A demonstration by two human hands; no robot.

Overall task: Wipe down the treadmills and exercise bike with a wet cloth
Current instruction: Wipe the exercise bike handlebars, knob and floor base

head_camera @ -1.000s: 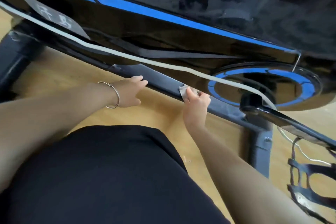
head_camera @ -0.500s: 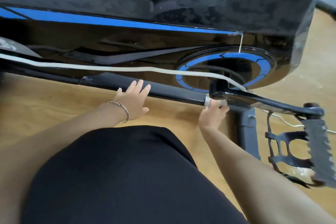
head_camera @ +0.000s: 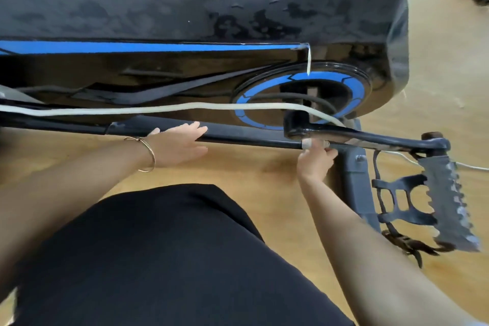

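Wiping now: right hand (head_camera: 316, 160) is pinching small pale wet cloth (head_camera: 307, 144) against black bike frame bar (head_camera: 251, 137).
Left hand (head_camera: 177, 147): resting flat, fingers spread, holding nothing.
Remaining: probably pedal, crank, treadmills.

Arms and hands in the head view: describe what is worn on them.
Both forearms are bare, with no sleeves and no gloves. The left hand has a thin metal bangle at the wrist. The right hand shows no ring, watch or bracelet.
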